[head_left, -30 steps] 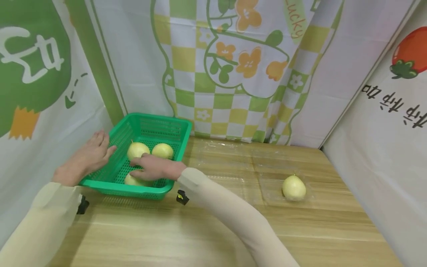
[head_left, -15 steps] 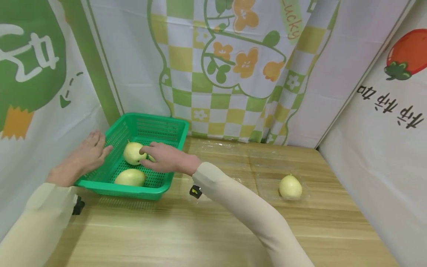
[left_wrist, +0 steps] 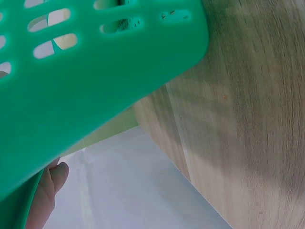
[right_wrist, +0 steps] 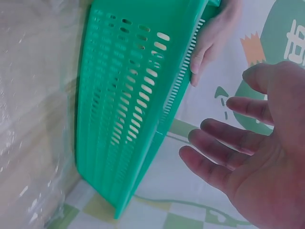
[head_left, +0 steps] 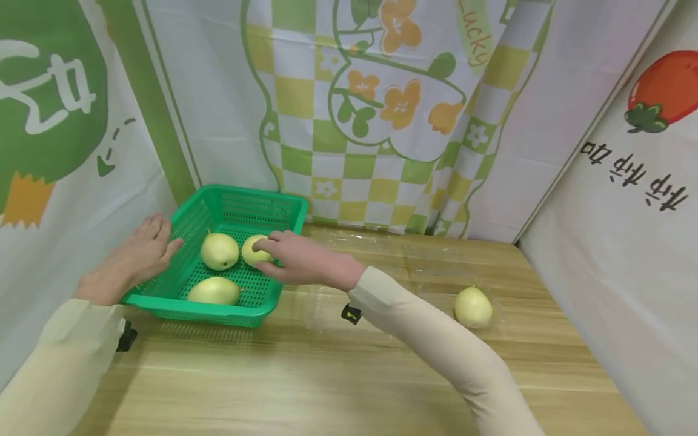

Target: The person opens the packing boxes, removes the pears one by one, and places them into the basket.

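Three pale yellow pears lie in the green plastic basket [head_left: 252, 310]. One pear [head_left: 220, 252] sits at the left, another pear [head_left: 252, 253] beside it, and a third pear [head_left: 214, 291] lies on its side near the front wall. My right hand [head_left: 313, 260] is over the basket's right side, its fingertips overlapping the second pear in the head view. In the right wrist view that hand's fingers [right_wrist: 224, 138] are spread and nothing is in them. My left hand [head_left: 128, 257] rests on the left rim, fingers stretched out and thumb toward the inside.
Another pear [head_left: 473, 307] stands at the right in a clear plastic tray [head_left: 436, 303]. More clear trays, hard to make out, lie between it and the basket on the wooden table [head_left: 305, 375]. A patterned curtain [head_left: 354, 151] hangs behind.
My right hand has come off the pear near the front and moved right, toward the basket's right rim, holding nothing. That pear now shows fully. My left hand keeps its place on the rim.
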`<state>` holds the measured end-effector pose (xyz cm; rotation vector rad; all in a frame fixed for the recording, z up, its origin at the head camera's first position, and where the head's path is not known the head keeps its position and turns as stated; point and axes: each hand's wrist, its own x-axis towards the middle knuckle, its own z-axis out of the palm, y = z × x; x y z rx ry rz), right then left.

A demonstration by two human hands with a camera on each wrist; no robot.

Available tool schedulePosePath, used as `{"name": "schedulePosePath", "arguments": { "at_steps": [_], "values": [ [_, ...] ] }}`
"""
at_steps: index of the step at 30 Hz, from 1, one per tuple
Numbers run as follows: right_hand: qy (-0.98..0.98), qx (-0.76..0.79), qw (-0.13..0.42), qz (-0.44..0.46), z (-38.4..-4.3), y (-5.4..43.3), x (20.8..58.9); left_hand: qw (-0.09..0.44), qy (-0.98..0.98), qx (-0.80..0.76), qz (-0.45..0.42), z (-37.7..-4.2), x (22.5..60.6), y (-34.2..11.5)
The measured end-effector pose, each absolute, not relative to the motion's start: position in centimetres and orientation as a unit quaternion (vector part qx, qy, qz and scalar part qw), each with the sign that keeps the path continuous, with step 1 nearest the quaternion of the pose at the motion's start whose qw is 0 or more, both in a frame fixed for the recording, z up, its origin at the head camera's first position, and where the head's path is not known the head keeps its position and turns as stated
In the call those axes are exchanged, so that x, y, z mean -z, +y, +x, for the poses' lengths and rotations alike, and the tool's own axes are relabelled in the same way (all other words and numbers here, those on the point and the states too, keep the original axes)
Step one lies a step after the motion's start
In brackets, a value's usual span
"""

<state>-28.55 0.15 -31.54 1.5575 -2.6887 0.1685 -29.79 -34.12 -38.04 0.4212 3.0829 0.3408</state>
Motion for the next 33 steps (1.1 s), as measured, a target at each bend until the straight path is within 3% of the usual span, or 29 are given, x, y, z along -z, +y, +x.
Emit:
{"name": "schedulePosePath", "arguments": {
  "at_steps": [11,18,26,33],
  "values": [
    [-0.871,-0.067,0.024,0.487,-28.0,4.7,31.3,0.006,0.985,-0.109,0.132,-29.5,37.9,-34.3],
    [-0.865,-0.054,0.067,0.494,-28.1,7.7,31.9,0.009,0.984,-0.122,0.127,-29.5,38.1,-34.3],
    [-0.885,-0.034,0.047,0.461,-27.3,11.8,31.7,0.007,0.986,-0.113,0.126,-29.6,38.1,-34.2],
    [-0.895,-0.026,0.068,0.439,-26.6,15.3,31.7,0.014,0.986,-0.104,0.125,-29.7,37.9,-34.0]
  ]
}}
